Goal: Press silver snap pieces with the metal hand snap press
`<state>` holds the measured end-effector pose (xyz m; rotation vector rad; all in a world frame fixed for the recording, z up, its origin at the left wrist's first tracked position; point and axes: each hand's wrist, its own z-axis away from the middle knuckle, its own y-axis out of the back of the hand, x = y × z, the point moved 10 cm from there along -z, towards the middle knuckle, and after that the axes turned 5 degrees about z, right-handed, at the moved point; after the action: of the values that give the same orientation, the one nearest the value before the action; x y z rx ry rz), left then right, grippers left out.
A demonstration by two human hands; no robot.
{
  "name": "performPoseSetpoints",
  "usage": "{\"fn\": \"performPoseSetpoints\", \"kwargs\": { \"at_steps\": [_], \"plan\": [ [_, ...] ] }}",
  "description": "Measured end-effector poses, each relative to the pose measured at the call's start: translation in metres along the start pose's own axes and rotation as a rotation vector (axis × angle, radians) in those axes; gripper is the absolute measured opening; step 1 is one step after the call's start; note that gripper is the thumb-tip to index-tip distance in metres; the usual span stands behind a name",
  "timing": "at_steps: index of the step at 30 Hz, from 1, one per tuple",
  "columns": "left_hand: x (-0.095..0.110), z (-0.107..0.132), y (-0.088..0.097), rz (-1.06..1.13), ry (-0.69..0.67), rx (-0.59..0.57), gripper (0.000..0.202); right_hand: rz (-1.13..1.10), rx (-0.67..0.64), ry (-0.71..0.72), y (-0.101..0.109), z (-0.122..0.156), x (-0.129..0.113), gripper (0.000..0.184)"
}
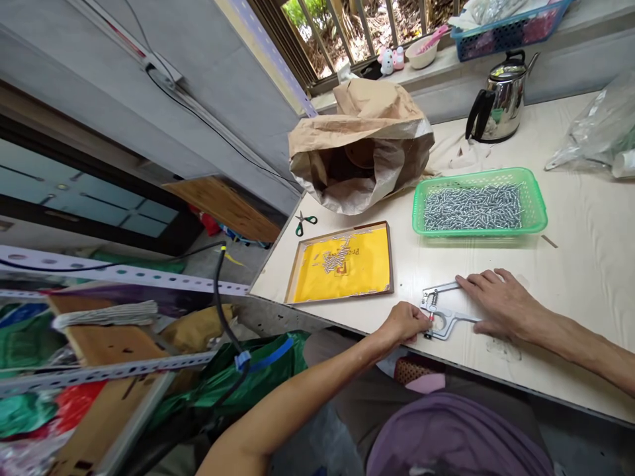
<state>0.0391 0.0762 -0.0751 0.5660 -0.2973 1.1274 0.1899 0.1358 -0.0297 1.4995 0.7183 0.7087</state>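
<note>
Grey metal snap pliers [449, 319] lie at the table's front edge, their jaws toward the left and a spring showing near the pivot. My right hand [510, 307] is around the spread handles, fingers at the upper one and thumb by the lower one. At the jaws, my left hand [409, 322] is closed in a pinch; what its fingertips hold is too small to make out. A small reddish piece shows between the jaws. Left of the pliers, a shallow cardboard tray [390, 261] holds a yellow envelope [312, 284] with small metal pins [336, 258] scattered on it.
A green plastic basket [538, 208] full of small metal pieces [471, 206] stands behind the pliers. Beyond the tray are green-handled scissors [303, 223] and an open brown paper bag [362, 125]. A steel kettle [503, 99] and a clear plastic bag [595, 125] stand farther back.
</note>
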Motion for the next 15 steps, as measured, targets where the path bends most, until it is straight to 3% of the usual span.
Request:
{"fn": "performPoseSetpoints", "kwargs": {
  "at_steps": [6, 11, 15],
  "plan": [
    [-0.003, -0.003, 0.0, -0.012, 0.015, 0.021, 0.021, -0.083, -0.005, -0.073, 0.006, 0.003, 0.001, 0.08],
    [-0.004, -0.004, -0.001, -0.03, 0.036, 0.024, 0.023, -0.079, -0.037, -0.176, 0.002, 0.005, 0.013, 0.059],
    [-0.003, 0.0, 0.0, -0.02, 0.022, 0.04, 0.025, -0.106, 0.002, -0.226, -0.014, 0.007, 0.025, 0.045]
  ]
}}
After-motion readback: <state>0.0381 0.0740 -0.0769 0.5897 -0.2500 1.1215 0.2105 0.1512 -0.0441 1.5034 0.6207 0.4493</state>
